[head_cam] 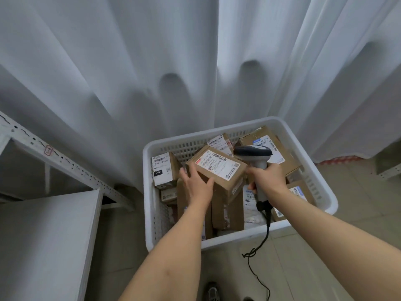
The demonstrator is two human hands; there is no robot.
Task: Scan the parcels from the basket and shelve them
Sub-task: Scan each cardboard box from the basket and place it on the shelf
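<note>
Cardboard parcel [217, 168] in L hand [196, 185]

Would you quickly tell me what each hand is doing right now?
Left hand: holding the tilted cardboard parcel over the basket.
Right hand: fingers curled round the barcode scanner.

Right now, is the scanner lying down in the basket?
No, the right hand grips the scanner by its handle, holding it upright above the parcels in the basket.
</note>
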